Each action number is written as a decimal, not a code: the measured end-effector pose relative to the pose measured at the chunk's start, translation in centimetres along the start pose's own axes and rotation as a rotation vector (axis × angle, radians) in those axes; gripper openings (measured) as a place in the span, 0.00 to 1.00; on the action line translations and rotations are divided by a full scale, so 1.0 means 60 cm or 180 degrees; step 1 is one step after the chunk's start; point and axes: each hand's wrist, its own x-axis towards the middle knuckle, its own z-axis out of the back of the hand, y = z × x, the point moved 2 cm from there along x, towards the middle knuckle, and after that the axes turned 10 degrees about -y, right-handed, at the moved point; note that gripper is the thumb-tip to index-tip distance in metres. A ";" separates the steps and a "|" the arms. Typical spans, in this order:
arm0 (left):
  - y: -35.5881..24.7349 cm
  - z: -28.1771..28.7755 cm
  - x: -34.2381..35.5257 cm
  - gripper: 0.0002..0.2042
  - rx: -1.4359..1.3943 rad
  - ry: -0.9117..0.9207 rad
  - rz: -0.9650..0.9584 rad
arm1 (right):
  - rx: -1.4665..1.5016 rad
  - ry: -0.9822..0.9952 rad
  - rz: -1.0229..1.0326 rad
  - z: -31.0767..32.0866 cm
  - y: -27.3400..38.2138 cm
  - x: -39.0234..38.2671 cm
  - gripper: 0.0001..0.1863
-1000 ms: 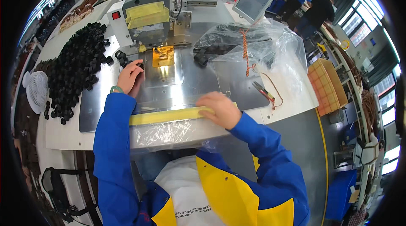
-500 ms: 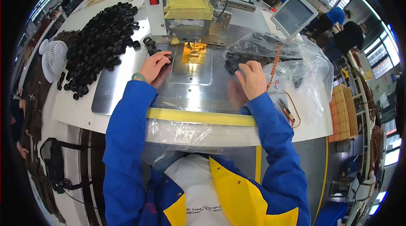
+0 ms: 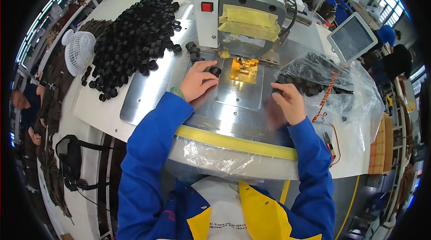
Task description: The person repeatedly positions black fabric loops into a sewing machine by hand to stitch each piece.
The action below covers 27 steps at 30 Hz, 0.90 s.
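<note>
My left hand (image 3: 197,83) rests on the metal bed of a sewing machine, left of its brass needle plate (image 3: 244,72). Between its thumb and forefinger is a small black loop (image 3: 215,71), seemingly a strip of band closed into a ring. To the plate's right hovers my right hand (image 3: 288,102), thumb and forefinger drawn together. A dark bit shows at those fingertips, too small to name. Behind the right hand, several black loops (image 3: 310,86) lie at the clear plastic bag (image 3: 354,89). More loops (image 3: 193,50) stand beyond my left fingers.
A big heap of black loops (image 3: 134,38) covers the left side, beside a white fan (image 3: 80,51). The machine head (image 3: 251,24) rises ahead. On the right are a tablet screen (image 3: 353,38), a twisted orange cord (image 3: 325,96) and snips (image 3: 329,145). Other people are in the background.
The whole view has shifted, so the table sits further right and lower. My right hand has moved left, away from the loops by the bag toward the needle plate. My left hand stays beside the plate.
</note>
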 end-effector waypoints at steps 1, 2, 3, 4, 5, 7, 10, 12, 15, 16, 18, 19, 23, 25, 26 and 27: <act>-0.010 0.004 0.003 0.05 -0.0080 -0.0090 -0.0099 | 0.0451 0.0399 -0.0410 -0.015 0.003 0.005 0.19; -0.021 0.007 0.005 0.06 -0.0126 -0.0273 -0.0113 | 0.1427 0.0736 -0.1037 -0.035 0.004 0.011 0.22; -0.033 0.007 0.009 0.06 -0.0132 -0.0415 -0.0099 | 0.1522 0.0766 -0.0984 -0.050 0.007 0.023 0.25; -0.044 0.003 0.013 0.11 -0.0429 -0.0286 0.0100 | 0.1497 0.0673 -0.1186 -0.065 0.006 0.034 0.24; -0.056 -0.003 0.017 0.11 -0.0489 -0.0281 0.0061 | 0.1597 0.0611 -0.1272 -0.078 0.005 0.044 0.23; -0.071 -0.031 0.028 0.17 -0.0988 0.0188 0.0597 | 0.1531 0.0468 -0.1255 -0.100 0.000 0.064 0.22; -0.077 -0.065 0.057 0.23 -0.0603 0.0078 0.0049 | 0.1479 0.0328 -0.1081 -0.123 -0.010 0.083 0.20; -0.072 -0.082 0.068 0.25 -0.0282 0.0195 -0.0240 | 0.1186 0.0111 -0.1028 -0.129 -0.017 0.085 0.16; -0.058 -0.088 0.067 0.24 -0.0384 0.0298 0.0019 | 0.1562 0.0152 -0.1656 -0.128 -0.029 0.077 0.12; -0.052 -0.087 0.062 0.23 -0.0318 0.0326 0.0291 | 0.1952 0.0064 -0.1494 -0.129 -0.028 0.074 0.09; -0.041 -0.076 0.053 0.22 0.0015 0.0212 0.0180 | 0.1854 0.0035 -0.1539 -0.127 -0.031 0.069 0.08; -0.033 -0.068 0.049 0.21 0.0394 0.0229 0.0114 | 0.1778 0.0039 -0.1558 -0.127 -0.031 0.068 0.08; 0.002 -0.037 0.040 0.06 0.0250 0.0155 0.0050 | 0.0611 -0.0441 -0.0499 -0.126 -0.022 0.072 0.05; 0.000 -0.034 0.036 0.03 0.0193 0.0094 0.0068 | 0.0311 -0.0470 -0.0786 -0.123 -0.022 0.069 0.04; -0.004 -0.030 0.036 0.04 0.0281 0.0114 -0.0060 | 0.0376 -0.0473 -0.0695 -0.122 -0.019 0.067 0.04; -0.011 -0.031 0.038 0.04 0.0373 0.0199 -0.0189 | 0.0114 -0.0449 -0.0488 -0.125 -0.014 0.067 0.05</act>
